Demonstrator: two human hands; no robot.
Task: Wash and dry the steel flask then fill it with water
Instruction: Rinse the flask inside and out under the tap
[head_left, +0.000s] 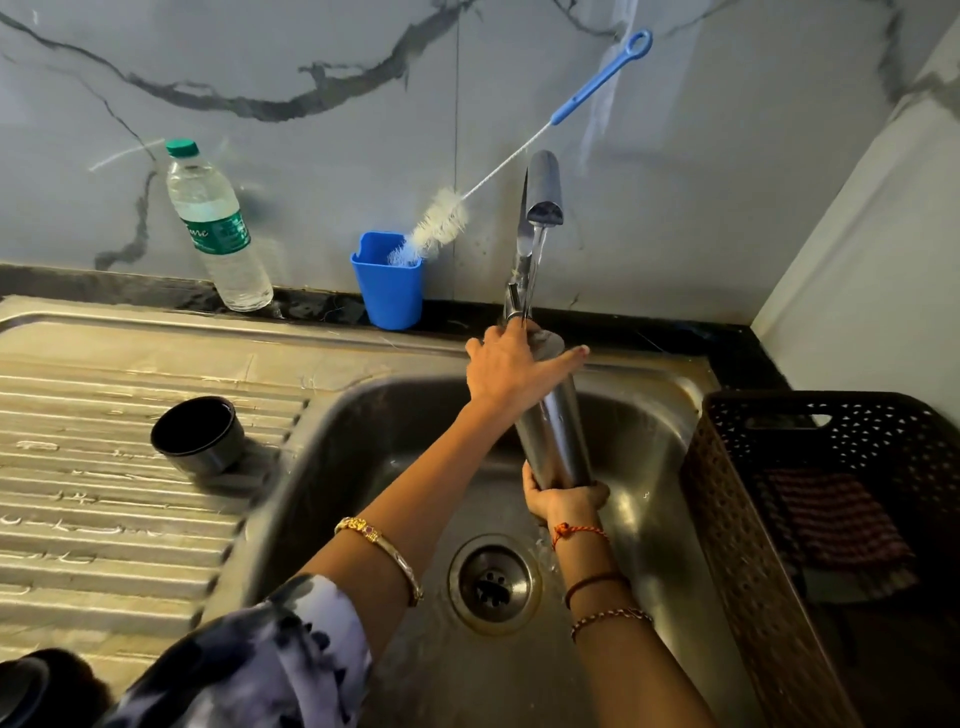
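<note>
Head view. A grey marble-patterned wall with dark veins fills the upper frame; below it a dark counter edge borders a steel sink (670, 415) at centre and its ribbed drainboard (104, 499) at left. The steel flask (553, 441) stands nearly upright at centre frame, over the basin, its mouth under the tap (543, 192), from which a thin stream runs. The left hand (511, 366) reaches in from the lower left and lies over the flask's top, fingers spread and thumb stretched across the shoulder; whether it grips or only steadies cannot be told. The right hand (563, 499) is curled round the flask's base, holding it up from below. Water runs down past the right wrist toward the drain (493, 582).

Handling, as a judgement: the flask is rigid and not fragile, but its polished wall is wet and likely slippery, and it will grow heavier as it fills. A hold under the base with a second hand at the narrower neck seems the surest.

A black cup-like cap (200, 434) sits on the drainboard at left. At upper left a clear water bottle (215, 223) with green cap leans on the wall; its green label shows letters ending "ure", otherwise unreadable. A bottle brush (441, 221) stands in a blue holder (387, 291). A dark perforated basket (727, 519) at right holds a checked cloth (831, 514).
</note>
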